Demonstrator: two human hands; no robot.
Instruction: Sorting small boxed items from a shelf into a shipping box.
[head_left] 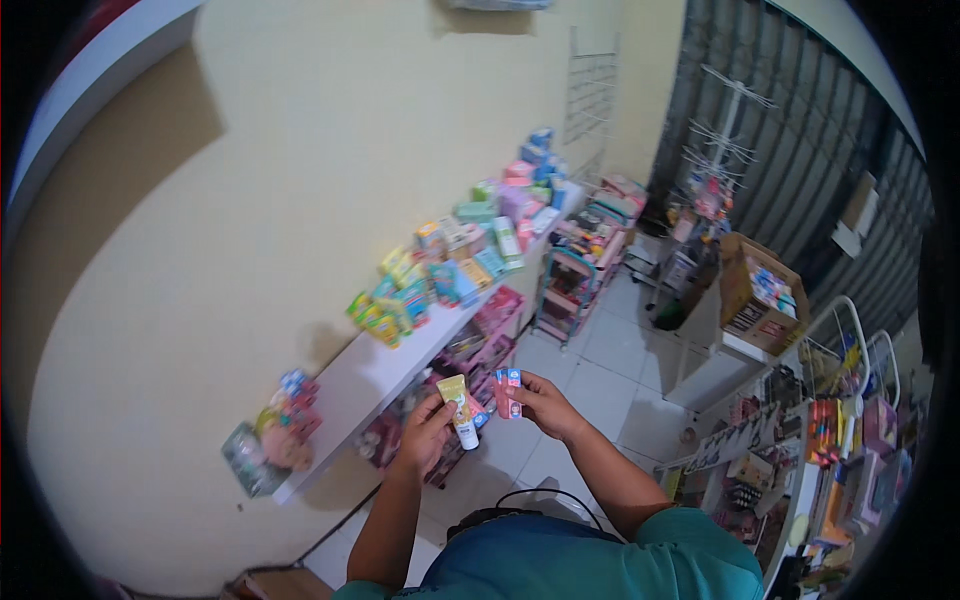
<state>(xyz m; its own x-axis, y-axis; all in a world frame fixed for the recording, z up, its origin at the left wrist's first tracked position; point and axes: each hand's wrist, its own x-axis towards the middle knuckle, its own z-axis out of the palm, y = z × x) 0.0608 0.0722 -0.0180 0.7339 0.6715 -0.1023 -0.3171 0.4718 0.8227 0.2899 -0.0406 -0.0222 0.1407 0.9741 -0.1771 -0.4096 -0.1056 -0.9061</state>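
Observation:
A gold squeeze tube with a white cap [457, 408] is pinched in my left hand [426, 436], its cap end pointing down. Partly behind the tube shows a small pink and blue packet [478, 412]; my left hand seems to hold it too, though the tube hides part of it. My right hand [546, 408] is closed round small pink and blue boxes [508, 393], held upright a little to the right of the tube. Both hands are in front of my body, near the front edge of a white wall shelf [362, 382].
Colourful boxes and packs [460, 250] crowd the shelf's far part; a plush-like pink item [285, 445] sits at its near end. Beyond stands a trolley [570, 290]. To the right are an open carton [765, 300], a wire display stand [725, 140] and stocked racks [830, 480].

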